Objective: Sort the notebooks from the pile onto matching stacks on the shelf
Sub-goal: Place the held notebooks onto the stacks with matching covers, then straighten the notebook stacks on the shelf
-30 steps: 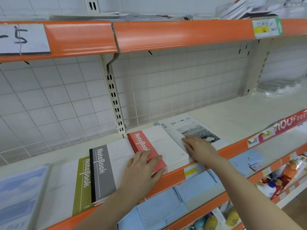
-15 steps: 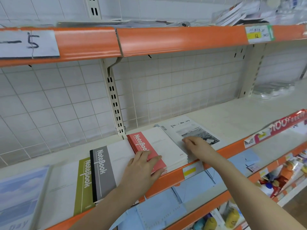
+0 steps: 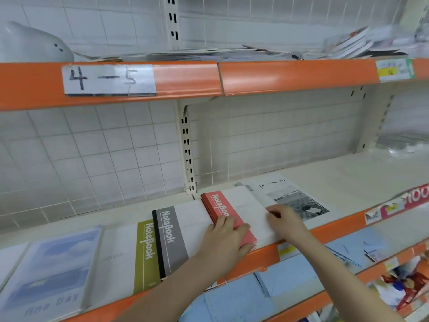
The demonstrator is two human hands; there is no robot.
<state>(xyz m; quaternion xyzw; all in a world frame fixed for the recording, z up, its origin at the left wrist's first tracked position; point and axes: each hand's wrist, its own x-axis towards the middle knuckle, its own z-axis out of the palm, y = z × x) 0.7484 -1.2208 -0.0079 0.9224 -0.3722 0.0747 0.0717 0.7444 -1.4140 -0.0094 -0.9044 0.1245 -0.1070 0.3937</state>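
Note:
On the middle shelf (image 3: 348, 175) several notebook stacks lie side by side: a blue sky-cover one (image 3: 53, 270) at the left, then olive (image 3: 145, 256), grey (image 3: 171, 238) and red (image 3: 214, 205) "NoteBook" stacks, and a white photo-cover notebook (image 3: 294, 198). My left hand (image 3: 226, 238) rests flat on the red stack's near end. My right hand (image 3: 285, 223) touches the right edge of the red stack's white cover, beside the photo notebook. A loose pile of notebooks (image 3: 348, 45) lies on the upper shelf at the right.
The upper shelf's orange rail carries a "4-5" label (image 3: 109, 80) and a price tag (image 3: 394, 69). A white rounded object (image 3: 34, 43) stands at the upper left. Blue sheets (image 3: 301, 275) lie on the shelf below. Clear packets (image 3: 404, 145) sit at the far right.
My right hand has slid left off the photo-cover notebook to the red stack's right edge. My left hand stays on the red stack. The view has tilted upward.

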